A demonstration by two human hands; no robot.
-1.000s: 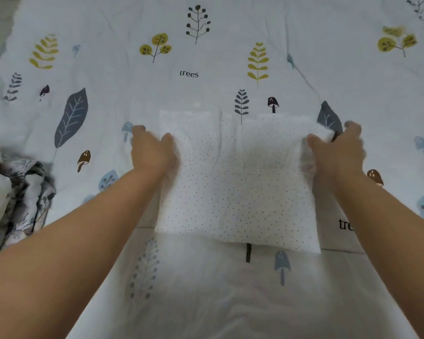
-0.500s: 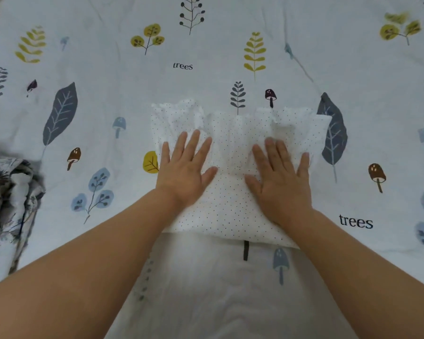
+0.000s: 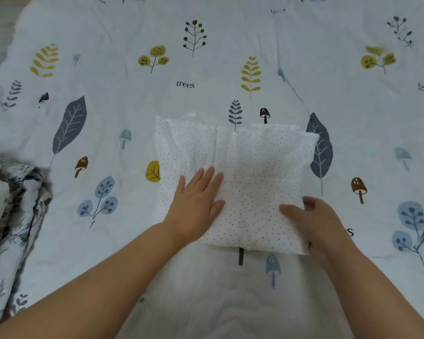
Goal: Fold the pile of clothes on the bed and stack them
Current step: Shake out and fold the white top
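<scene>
A white garment with small black dots (image 3: 250, 167) lies folded into a rough square on the bed (image 3: 123, 99), its far edge ruffled. My left hand (image 3: 196, 204) presses flat on its near left part, fingers straight and together. At the garment's near right edge my right hand (image 3: 311, 218) pinches the cloth: the thumb lies on top and the fingers curl round the edge.
A crumpled pile of grey and white patterned clothes (image 3: 12, 211) sits at the left edge of the bed. The sheet is pale blue with printed leaves, mushrooms and the word "trees". A plain white fabric (image 3: 230, 302) lies under my forearms.
Both hands first held the garment's side edges, then lay flat on its middle. Now the left stays flat and the right has slid to the right edge and taken hold of it.
</scene>
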